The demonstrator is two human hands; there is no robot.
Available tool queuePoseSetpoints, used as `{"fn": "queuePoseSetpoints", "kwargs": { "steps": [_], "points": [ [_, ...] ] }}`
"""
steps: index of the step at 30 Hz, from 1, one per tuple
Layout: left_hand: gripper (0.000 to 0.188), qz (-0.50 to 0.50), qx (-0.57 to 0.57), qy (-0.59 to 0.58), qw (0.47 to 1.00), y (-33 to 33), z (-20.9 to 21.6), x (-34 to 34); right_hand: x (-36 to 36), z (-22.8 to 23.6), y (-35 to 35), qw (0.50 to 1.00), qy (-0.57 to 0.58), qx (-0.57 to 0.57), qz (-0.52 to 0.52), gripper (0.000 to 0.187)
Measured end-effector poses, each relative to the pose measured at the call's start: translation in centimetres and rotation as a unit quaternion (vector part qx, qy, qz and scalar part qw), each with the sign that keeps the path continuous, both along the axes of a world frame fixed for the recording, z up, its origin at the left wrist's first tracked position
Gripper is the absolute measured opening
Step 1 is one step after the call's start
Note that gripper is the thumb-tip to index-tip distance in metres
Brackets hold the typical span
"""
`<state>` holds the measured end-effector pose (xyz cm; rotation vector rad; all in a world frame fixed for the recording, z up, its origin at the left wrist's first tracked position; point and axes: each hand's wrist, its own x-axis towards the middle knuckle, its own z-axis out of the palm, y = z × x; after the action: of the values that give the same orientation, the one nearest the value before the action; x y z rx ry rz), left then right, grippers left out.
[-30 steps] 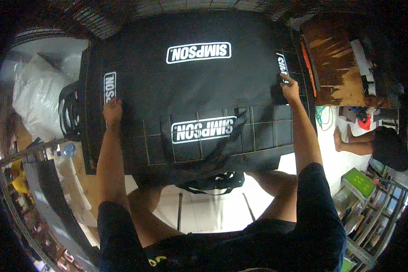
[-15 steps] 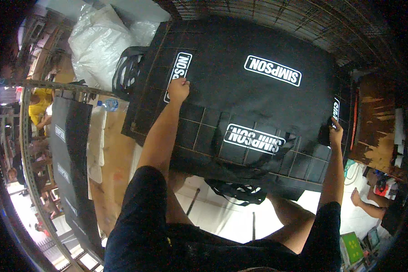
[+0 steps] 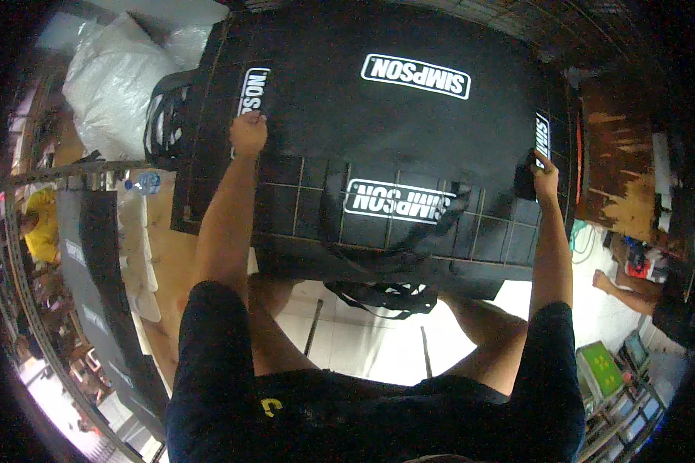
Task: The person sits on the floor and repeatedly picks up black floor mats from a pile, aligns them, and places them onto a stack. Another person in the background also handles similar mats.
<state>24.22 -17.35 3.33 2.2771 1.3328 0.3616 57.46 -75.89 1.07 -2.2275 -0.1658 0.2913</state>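
Left grip (image 3: 249,133), right grip (image 3: 546,179) pinching black fabric (image 3: 394,127) over wire grid (image 3: 300,185); white floor (image 3: 363,339) below, plastic (image 3: 112,92) left.

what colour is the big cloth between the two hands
The cloth is black, with white markings; it shows best in the head view.

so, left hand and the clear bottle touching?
Apart. Head view: left hand is at the black material; the clear bottle lies past its left edge, a plain gap between.
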Motion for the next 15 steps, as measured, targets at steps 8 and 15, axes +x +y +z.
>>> {"fn": "queuePoseSetpoints", "kwargs": {
  "steps": [8,15],
  "points": [
    [0.034,-0.007,0.048,0.014,0.999,1.4,-1.7,-0.6,-0.9,1.4,1.4,0.999,0.047,-0.011,0.004,0.046],
    [0.035,-0.017,0.06,0.037,0.997,-1.4,1.3,0.2,-1.7,1.7,1.8,0.999,-0.022,0.005,-0.028,0.04]
  ]
}}
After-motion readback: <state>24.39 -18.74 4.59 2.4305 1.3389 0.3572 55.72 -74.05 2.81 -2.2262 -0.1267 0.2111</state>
